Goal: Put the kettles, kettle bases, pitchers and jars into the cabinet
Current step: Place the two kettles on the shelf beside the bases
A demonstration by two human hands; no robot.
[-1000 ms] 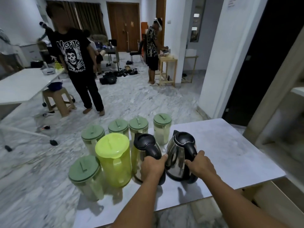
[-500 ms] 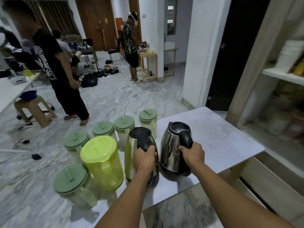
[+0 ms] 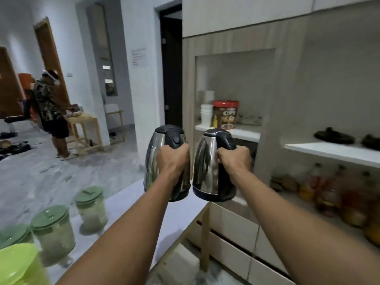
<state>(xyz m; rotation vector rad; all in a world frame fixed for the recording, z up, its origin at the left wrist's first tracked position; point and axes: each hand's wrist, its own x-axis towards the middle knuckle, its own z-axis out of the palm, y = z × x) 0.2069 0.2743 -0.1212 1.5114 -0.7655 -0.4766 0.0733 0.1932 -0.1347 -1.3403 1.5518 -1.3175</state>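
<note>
Two steel kettles with black lids and handles hang in the air above the far end of the white table [image 3: 131,210]. My left hand [image 3: 171,159] grips the handle of the left kettle [image 3: 153,163]. My right hand [image 3: 234,160] grips the handle of the right kettle [image 3: 205,165]. Both kettles are upright, side by side, in front of the wood-grain cabinet [image 3: 287,83]. On the table at lower left stand green-lidded jars [image 3: 53,229], another green-lidded jar [image 3: 91,204], and a yellow-green pitcher [image 3: 18,264]. Two black kettle bases [image 3: 334,135] lie on the cabinet's right shelf.
The cabinet's left shelf [image 3: 244,133] holds white cups [image 3: 206,115] and a red tin [image 3: 225,116]. Bottles [image 3: 329,194] crowd the lower counter on the right, drawers below. A person [image 3: 51,112] stands at a small wooden table [image 3: 86,128] far left. A dark doorway [image 3: 171,79] is beside the cabinet.
Both hands have lifted the kettles off the table and carried them right, toward the cabinet. My view has swung right, so the jars and pitcher now sit at lower left.
</note>
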